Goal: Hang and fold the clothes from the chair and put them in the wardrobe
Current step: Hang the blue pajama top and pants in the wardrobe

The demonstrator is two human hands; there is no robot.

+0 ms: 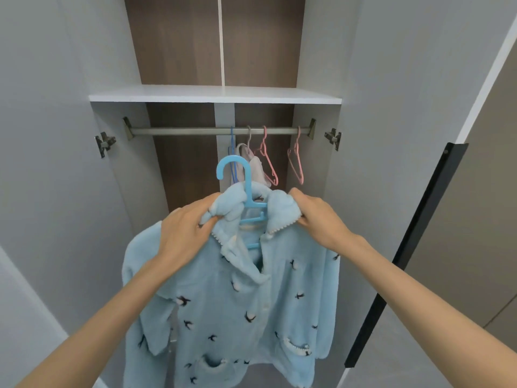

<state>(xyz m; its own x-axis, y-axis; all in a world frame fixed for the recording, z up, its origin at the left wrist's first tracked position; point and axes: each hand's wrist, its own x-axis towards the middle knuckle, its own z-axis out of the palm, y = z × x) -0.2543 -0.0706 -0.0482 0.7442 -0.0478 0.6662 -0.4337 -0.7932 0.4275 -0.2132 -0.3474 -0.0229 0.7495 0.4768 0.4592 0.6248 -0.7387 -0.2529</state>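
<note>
- Open wardrobe [316, 65] fills the view; its rail [181, 131] carries several hangers, one with a pale garment [256, 166].
- A fleecy blue pyjama top [237, 303] is gripped at the collar by the left hand [184, 233] and right hand [319, 219].
- Its blue hanger [246, 189] is fitted but not yet hooked on; remaining clothes cannot be seen.
</note>
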